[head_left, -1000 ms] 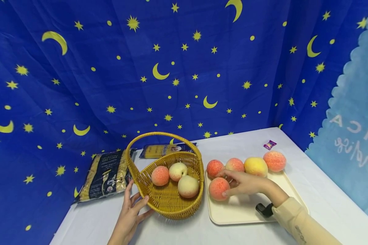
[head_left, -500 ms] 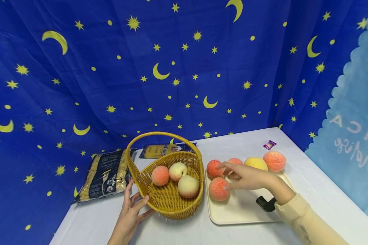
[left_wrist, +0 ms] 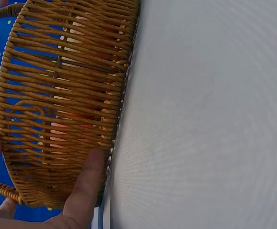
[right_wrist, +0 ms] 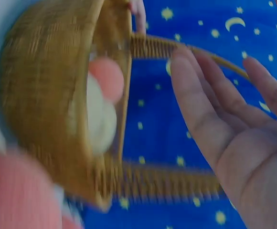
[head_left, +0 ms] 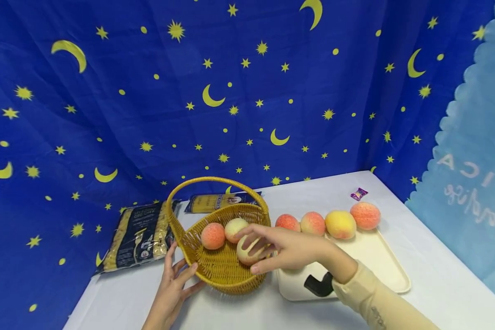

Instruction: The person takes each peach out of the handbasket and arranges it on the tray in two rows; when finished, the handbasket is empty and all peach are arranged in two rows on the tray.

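A wicker basket (head_left: 231, 282) with an arched handle stands left of the tray. In it lie a pink peach (head_left: 212, 236) and two pale peaches, one (head_left: 236, 229) behind the other (head_left: 243, 254). My left hand (head_left: 174, 286) holds the basket's left side, thumb at the rim; in the left wrist view one finger (left_wrist: 86, 186) lies along the woven wall. Over the basket's right rim hovers my right hand (head_left: 293, 247), fingers spread and holding nothing, partly covering the nearer pale peach. A blurred pink peach (right_wrist: 19, 195) shows in the right wrist view.
On the cream tray (head_left: 383, 266) sit a red peach (head_left: 288, 222), a pink-yellow peach (head_left: 312, 223), a yellow peach (head_left: 340, 224) and an oblong pink fruit (head_left: 365, 215). Behind are pasta packs (head_left: 136, 236) and a purple-wrapped candy (head_left: 359, 194). A black curved piece (head_left: 319, 284) is at my right wrist.
My right hand has left the near pink peach on the tray and moved left to the basket. That peach is now hidden in the head view. The left hand keeps its place.
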`<state>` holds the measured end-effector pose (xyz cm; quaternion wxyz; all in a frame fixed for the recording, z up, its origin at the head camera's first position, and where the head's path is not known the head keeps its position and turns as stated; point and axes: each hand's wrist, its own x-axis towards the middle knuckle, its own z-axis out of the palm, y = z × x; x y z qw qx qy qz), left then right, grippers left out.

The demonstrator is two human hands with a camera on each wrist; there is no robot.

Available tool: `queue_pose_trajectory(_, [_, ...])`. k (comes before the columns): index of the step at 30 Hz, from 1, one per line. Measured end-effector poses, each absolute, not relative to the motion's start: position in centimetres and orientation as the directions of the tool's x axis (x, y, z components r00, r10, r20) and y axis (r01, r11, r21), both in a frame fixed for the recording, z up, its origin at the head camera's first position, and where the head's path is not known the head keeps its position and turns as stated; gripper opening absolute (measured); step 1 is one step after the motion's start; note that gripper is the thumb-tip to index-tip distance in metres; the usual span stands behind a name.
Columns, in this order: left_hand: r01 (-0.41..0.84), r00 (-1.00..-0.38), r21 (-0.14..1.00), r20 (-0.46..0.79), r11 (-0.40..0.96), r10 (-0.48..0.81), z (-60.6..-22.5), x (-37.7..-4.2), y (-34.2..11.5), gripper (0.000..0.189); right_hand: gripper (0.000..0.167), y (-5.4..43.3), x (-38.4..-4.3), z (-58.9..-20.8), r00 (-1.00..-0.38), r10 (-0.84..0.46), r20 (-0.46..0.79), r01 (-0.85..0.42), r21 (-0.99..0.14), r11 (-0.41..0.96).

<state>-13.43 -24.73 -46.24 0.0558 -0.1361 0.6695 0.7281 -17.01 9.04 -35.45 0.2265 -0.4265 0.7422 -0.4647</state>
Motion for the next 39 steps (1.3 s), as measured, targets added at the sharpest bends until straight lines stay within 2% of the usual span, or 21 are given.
queue_pose_trajectory(8, [-0.257,-0.960,0.964,-0.263,-0.073,-0.093,-46.2,-13.3,-25.0,0.103,0.068,2.3,-19.3,-35.3,-0.567,-0.823,0.045,-0.345,-0.920,0.188])
queue_pose_trajectory(16, [-0.250,-0.963,0.966,-0.256,-0.066,-0.086,-45.9,-13.2,-25.2,0.103,0.065,-1.9,-22.4,-35.7,-0.725,-0.685,-0.072,-0.102,-0.972,0.211])
queue_pose_trajectory(20, [-0.247,-0.964,0.967,-0.252,-0.066,-0.085,-45.9,-13.2,-25.4,0.103,0.072,-3.5,-23.5,-36.6,-0.759,-0.637,-0.135,-0.041,-0.967,0.253])
queue_pose_trajectory(26, [-0.252,-0.962,0.965,-0.258,-0.070,-0.092,-46.0,-13.1,-25.6,0.102,0.081,-4.8,-24.3,-37.2,-0.764,-0.624,-0.167,-0.092,-0.928,0.362])
queue_pose_trajectory(29, [-0.251,-0.962,0.965,-0.257,-0.075,-0.095,-46.0,-13.0,-25.7,0.102,0.082,-5.1,-24.3,-37.0,-0.767,-0.617,-0.178,-0.134,-0.895,0.425])
queue_pose_trajectory(34, [-0.243,-0.963,0.966,-0.252,-0.091,-0.095,-46.2,-13.0,-25.5,0.103,0.080,-5.6,-24.0,-36.7,-0.762,-0.592,-0.261,-0.119,-0.843,0.525])
queue_pose_trajectory(39, [-0.225,-0.968,0.968,-0.235,-0.108,-0.092,-46.4,-13.2,-25.1,0.102,0.083,-6.4,-24.0,-37.5,-0.760,-0.576,-0.299,-0.156,-0.778,0.609])
